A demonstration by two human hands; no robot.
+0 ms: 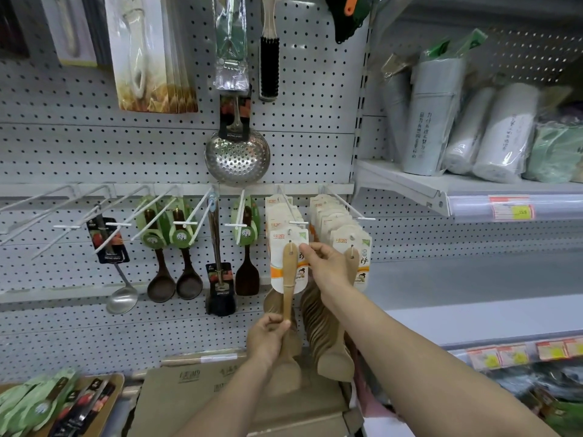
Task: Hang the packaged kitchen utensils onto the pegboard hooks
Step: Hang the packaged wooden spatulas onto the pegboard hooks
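While the left hand (267, 337) grips the lower handle of a wooden spatula (289, 279), the right hand (325, 266) pinches the top edge of its paper card (278, 257). The card sits just below the tip of a white hook (298, 223) on the pegboard (315, 146), beside more carded spatulas (331, 216) already hanging.

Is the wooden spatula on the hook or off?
Apparently off: left hand and right hand hold the spatula, its card just below the hook tip.
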